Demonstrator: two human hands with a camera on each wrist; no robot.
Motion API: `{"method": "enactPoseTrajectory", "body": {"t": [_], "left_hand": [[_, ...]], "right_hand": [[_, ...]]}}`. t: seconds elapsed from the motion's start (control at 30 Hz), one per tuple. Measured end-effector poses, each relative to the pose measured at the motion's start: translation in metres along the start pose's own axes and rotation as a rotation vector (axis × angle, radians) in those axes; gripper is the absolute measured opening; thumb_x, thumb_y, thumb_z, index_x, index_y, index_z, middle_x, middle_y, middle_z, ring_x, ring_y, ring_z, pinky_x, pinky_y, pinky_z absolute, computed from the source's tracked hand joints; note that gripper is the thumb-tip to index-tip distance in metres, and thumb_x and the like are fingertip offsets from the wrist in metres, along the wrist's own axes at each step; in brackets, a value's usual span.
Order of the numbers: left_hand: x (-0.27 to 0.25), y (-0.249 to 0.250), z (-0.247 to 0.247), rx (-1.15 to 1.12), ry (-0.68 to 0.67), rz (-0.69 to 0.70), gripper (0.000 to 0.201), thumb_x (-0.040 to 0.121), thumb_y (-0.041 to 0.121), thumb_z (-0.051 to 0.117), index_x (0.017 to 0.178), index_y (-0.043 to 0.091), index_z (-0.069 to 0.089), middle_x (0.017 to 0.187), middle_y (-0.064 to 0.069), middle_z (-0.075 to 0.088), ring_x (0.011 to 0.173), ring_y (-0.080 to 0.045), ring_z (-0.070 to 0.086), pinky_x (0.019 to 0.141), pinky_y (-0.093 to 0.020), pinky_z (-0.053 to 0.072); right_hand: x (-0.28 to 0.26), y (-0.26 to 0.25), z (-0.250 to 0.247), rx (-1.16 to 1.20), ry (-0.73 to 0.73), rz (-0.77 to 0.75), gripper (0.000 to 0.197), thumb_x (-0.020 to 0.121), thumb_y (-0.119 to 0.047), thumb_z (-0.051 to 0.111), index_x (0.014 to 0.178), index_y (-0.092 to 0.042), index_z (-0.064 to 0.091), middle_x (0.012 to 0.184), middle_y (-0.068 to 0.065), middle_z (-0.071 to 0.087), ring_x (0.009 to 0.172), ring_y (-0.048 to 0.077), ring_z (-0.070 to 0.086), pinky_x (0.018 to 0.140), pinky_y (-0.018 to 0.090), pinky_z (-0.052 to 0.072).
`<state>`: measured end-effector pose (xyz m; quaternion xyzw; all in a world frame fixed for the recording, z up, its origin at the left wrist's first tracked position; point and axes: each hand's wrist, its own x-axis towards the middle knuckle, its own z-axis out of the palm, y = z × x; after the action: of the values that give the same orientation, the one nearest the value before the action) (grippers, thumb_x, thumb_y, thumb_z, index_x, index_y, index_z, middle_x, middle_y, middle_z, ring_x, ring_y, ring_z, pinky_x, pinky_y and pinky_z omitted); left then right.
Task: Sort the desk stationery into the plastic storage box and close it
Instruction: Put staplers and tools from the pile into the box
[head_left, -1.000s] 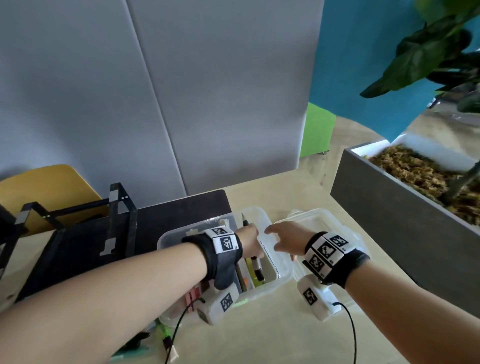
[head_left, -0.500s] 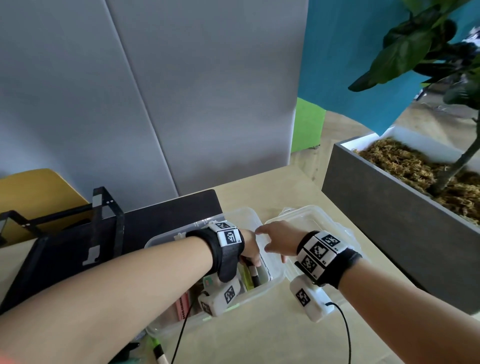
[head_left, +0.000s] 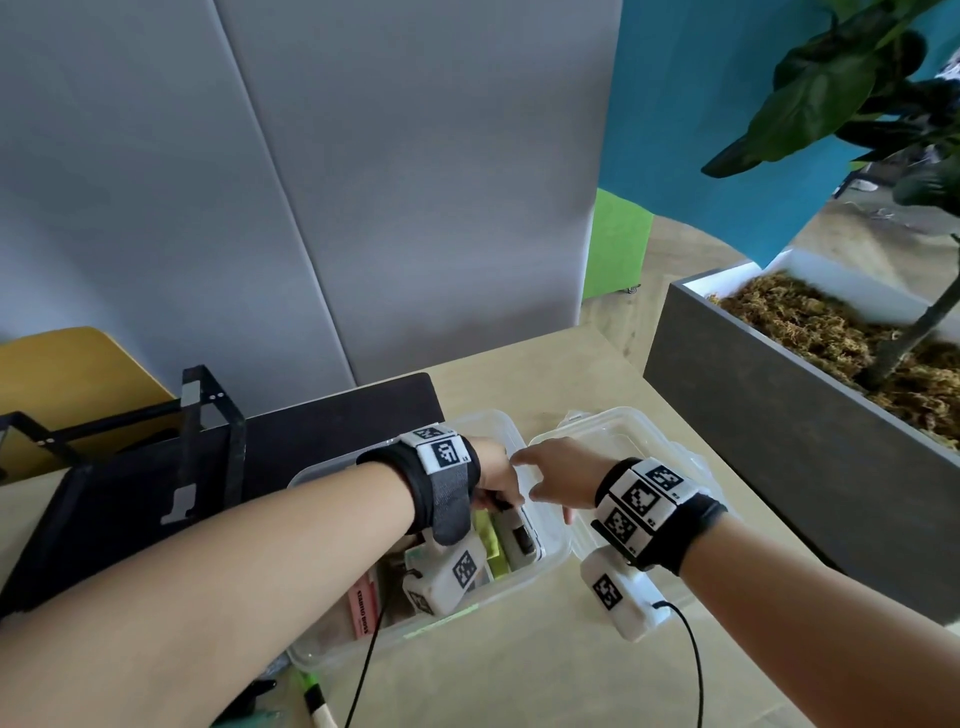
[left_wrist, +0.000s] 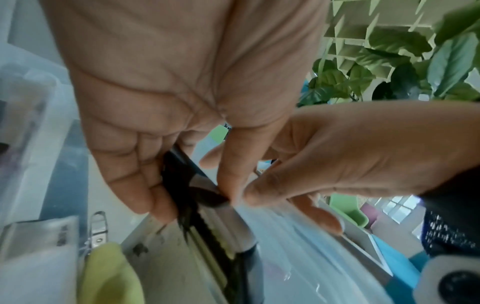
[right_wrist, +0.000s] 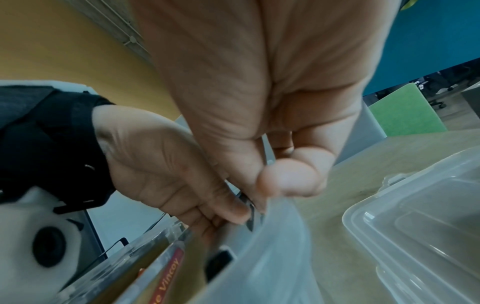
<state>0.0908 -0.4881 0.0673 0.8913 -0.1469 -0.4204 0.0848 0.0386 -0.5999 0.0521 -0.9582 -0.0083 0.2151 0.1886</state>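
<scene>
The left hand's (left_wrist: 166, 86) thumb and fingers (left_wrist: 135, 185) curl round a dark pen (left_wrist: 207, 197) and pinch its capped end, the barrel slanting down into the plastic storage box (head_left: 540, 569). The left wrist view shows this grip plainly; from the head view the wrist band hides most of it, leaving only a dark stub of the pen at the knuckles. The right hand (head_left: 558, 475) meets the left at the same spot: its forefinger tip (left_wrist: 255, 195) touches the pen end beside the left thumb, the other fingers loosely bent over the box's right rim. Whether it actually pinches the pen or only rests there is hard to tell, since both wrist views blur at the fingertips.

Outward, the box sits open on the light wooden desk (head_left: 519, 665), its clear lid (head_left: 623, 441) lying just beside it on the right. Only the left wrist view shows a yellow-green item (left_wrist: 109, 273) and a metal clip (left_wrist: 97, 228) inside; the right wrist view adds an orange label (right_wrist: 166, 281). The head view shows a pink packet (head_left: 362, 605) in the box, a marker (head_left: 317, 701) on the desk near its front corner, a black stand (head_left: 208, 457) to the left and a grey planter (head_left: 779, 447) to the right.
</scene>
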Motion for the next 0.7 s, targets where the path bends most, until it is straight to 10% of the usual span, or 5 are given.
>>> {"method": "enactPoseTrajectory", "body": {"t": [0.13,0.23,0.37,0.53,0.7], "left_hand": [[-0.003,0.001,0.007,0.282,0.023,0.042,0.015,0.088,0.020,0.063,0.082,0.006,0.065,0.082,-0.009,0.065,0.064,-0.018,0.053,0.059,-0.023,0.043],[-0.008,0.001,0.011,0.559,-0.022,0.053,0.037,0.093,0.026,0.058,0.122,0.002,0.058,0.115,-0.011,0.062,0.095,-0.023,0.056,0.082,-0.029,0.045],[-0.012,-0.003,0.008,0.663,0.049,0.081,0.047,0.083,0.037,0.070,0.118,0.008,0.060,0.097,-0.005,0.059,0.091,-0.024,0.057,0.086,-0.031,0.049],[-0.012,-0.008,0.023,0.868,-0.061,0.078,0.061,0.093,0.042,0.053,0.142,0.009,0.039,0.142,-0.010,0.045,0.126,-0.028,0.047,0.098,-0.036,0.040],[-0.009,-0.016,0.030,0.976,-0.056,0.072,0.059,0.097,0.044,0.041,0.145,0.011,0.035,0.147,-0.013,0.040,0.131,-0.029,0.043,0.103,-0.041,0.037]], "right_hand": [[-0.001,0.001,0.000,0.015,-0.007,0.002,0.056,0.090,-0.009,0.046,0.144,-0.022,0.034,0.148,0.007,0.037,0.043,0.006,0.056,0.089,0.029,0.052],[-0.001,0.002,0.000,0.032,-0.006,0.002,0.056,0.090,-0.008,0.047,0.143,-0.023,0.035,0.146,0.007,0.040,0.043,0.005,0.057,0.088,0.028,0.052],[0.000,0.002,0.001,0.045,-0.006,0.001,0.056,0.090,-0.009,0.047,0.142,-0.023,0.035,0.146,0.006,0.039,0.043,0.005,0.057,0.089,0.027,0.050],[-0.002,0.002,0.000,0.066,-0.006,0.007,0.051,0.090,-0.010,0.048,0.138,-0.024,0.040,0.142,0.006,0.042,0.044,0.008,0.058,0.087,0.029,0.051],[-0.005,-0.003,-0.003,0.064,-0.011,0.015,0.050,0.091,-0.008,0.048,0.137,-0.023,0.040,0.143,0.005,0.040,0.044,0.008,0.057,0.081,0.027,0.052]]}}
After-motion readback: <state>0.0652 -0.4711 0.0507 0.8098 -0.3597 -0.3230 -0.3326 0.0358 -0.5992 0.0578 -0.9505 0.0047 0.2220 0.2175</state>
